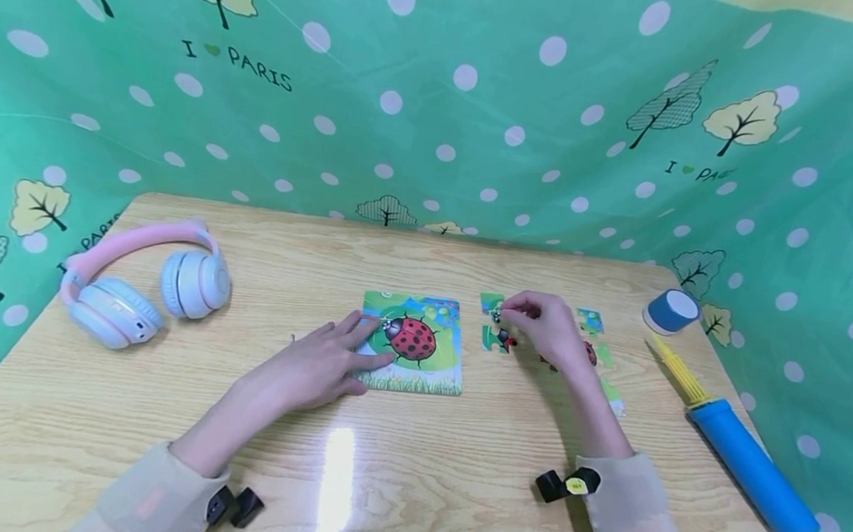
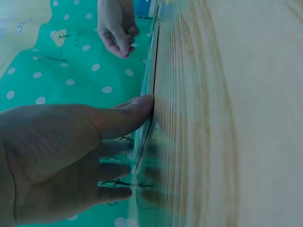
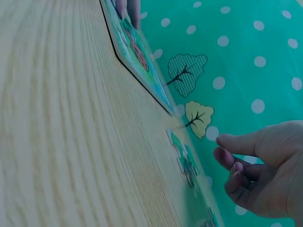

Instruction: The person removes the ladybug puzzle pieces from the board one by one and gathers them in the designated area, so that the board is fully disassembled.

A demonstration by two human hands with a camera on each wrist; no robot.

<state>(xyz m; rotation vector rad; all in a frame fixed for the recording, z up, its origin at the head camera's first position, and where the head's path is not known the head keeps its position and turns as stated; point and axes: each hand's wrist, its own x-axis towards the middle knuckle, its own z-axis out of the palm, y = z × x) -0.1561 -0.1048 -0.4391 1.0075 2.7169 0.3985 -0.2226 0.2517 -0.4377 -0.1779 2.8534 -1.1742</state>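
Observation:
A square ladybug picture board [image 1: 442,374] lies in the middle of the table. My left hand [image 1: 321,365] rests at its left side, fingers spread and fairly straight over the picture; in the left wrist view the thumb [image 2: 135,112] is at the board's edge. To the right, loose puzzle pieces [image 1: 494,339] with parts of the same picture lie on the table. Over them hovers my right hand [image 1: 548,330], its thumb and fingers bent near the upper left pieces. The right wrist view shows these fingertips [image 3: 226,140] above the table, with no piece visible between them.
Pink and white headphones [image 1: 198,283] lie at the far left. A blue roll with a white top [image 1: 671,310] stands at the right edge, near a blue hand pump [image 1: 752,467] with a yellow nozzle. Green dotted cloth [image 1: 437,133] hangs behind the table [image 1: 409,482] and at its sides.

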